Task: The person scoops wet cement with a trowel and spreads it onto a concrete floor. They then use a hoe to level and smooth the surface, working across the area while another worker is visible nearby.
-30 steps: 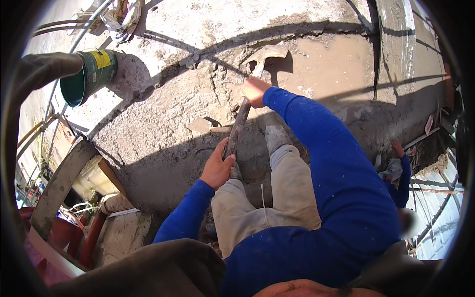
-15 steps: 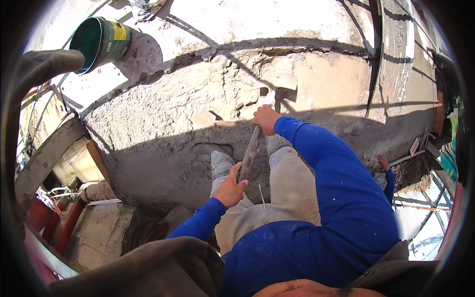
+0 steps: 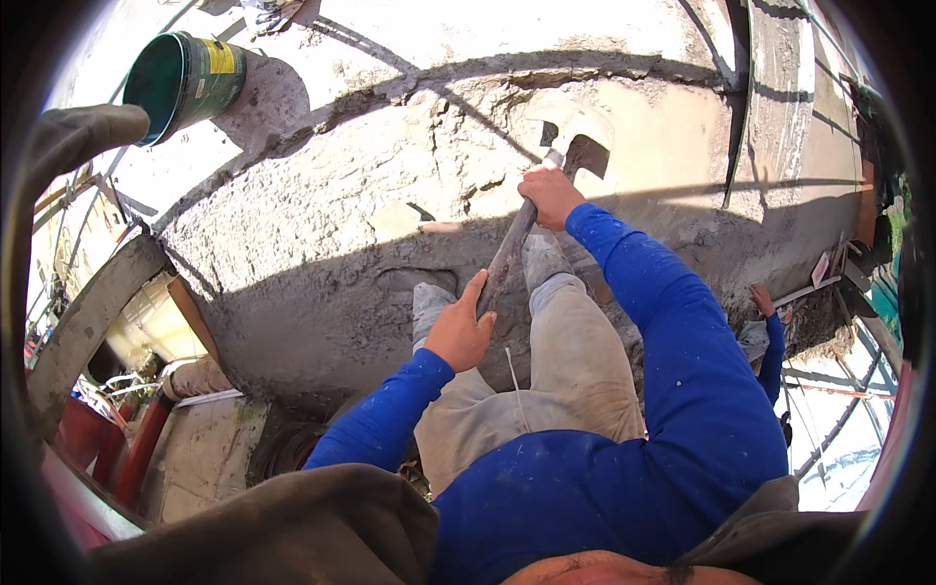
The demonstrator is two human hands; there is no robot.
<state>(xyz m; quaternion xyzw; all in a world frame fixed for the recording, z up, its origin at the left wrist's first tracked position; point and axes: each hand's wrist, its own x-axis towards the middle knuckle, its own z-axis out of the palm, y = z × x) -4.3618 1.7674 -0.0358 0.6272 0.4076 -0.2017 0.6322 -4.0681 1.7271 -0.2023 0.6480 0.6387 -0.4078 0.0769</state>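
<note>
While the far half of the rough, grey mortar-like ground (image 3: 322, 210) is lit by hard sun, its near half is covered by deep shadow, and thin bars of shade are cast across the bright part. Out to the upper left, a dark green bucket (image 3: 214, 93) with a yellow label is seen, tipped toward the viewer. Along the left edge, a curved grey band (image 3: 102, 307) is passed by the eye, then red pipes (image 3: 144, 444) below it. Over on the right, a co-worker's hand (image 3: 761, 298) and blue sleeve (image 3: 772, 356) are glimpsed.

And at the centre, a hoe (image 3: 509, 246) is held slantwise! Its wooden handle is clasped by both hands, set apart: low down by the left hand (image 3: 460, 333), and up near the head by the right hand (image 3: 552, 197). Just beyond the right hand, the blade (image 3: 583, 121) is poised at the pale, smoother patch; whether the ground is touched cannot be told. A trowel (image 3: 394, 222) is left lying beside the handle, to its left, ungripped.
</note>
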